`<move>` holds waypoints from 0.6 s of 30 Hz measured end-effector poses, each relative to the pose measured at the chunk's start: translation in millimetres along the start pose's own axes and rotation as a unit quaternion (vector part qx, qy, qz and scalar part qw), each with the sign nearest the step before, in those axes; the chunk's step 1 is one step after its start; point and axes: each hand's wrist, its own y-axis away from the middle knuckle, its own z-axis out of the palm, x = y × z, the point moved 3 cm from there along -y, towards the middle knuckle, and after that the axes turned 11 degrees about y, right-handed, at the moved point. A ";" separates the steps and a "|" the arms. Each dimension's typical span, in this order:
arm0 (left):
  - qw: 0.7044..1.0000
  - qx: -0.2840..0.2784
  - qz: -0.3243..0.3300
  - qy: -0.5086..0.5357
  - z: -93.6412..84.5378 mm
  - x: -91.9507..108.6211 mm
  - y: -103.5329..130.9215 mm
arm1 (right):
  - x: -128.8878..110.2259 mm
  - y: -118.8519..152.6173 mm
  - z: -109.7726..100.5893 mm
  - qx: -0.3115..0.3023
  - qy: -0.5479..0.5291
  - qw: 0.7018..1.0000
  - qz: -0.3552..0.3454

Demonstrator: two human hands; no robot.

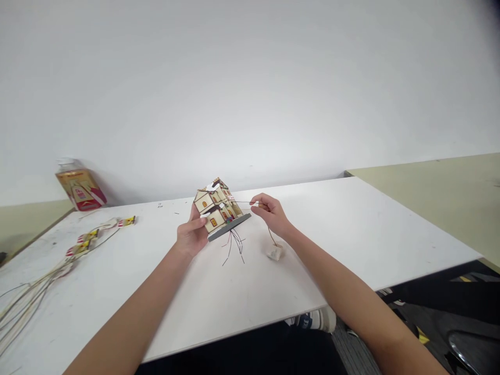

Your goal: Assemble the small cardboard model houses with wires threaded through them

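A small model house [214, 205] with cream walls, red-framed windows and a grey base is held tilted above the table. My left hand [191, 233] grips it at its left side, thumb on the front wall. Several thin dark wires [233, 244] hang from under the base. To the right of the house, my right hand [271, 212] pinches a thin wire [242, 202] that stretches from the house to its fingertips. Below that hand a brown wire runs down to a small, blurred whitish piece [275, 252] just over or on the table.
On the left of the white table [359, 224] lie several red, white and yellow small pieces [84, 242] with long wires [29, 302]. A gold and red bottle [80, 187] leans at the back left by the wall. Tiny dark scraps dot the tabletop.
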 end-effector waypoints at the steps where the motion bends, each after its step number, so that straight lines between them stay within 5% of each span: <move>1: 1.000 0.000 -0.003 0.001 0.2 -0.9 0.3 | -0.9 0.8 1.0 0.000 0.006 1.000 -0.009; 11: 1.000 0.011 -0.011 0.021 6.8 -3.5 2.3 | 1.4 2.0 7.5 0.018 0.013 1.000 -0.010; 18: 1.000 0.021 -0.017 0.014 5.6 -4.5 1.7 | 1.6 2.7 12.3 -0.023 0.069 0.997 -0.028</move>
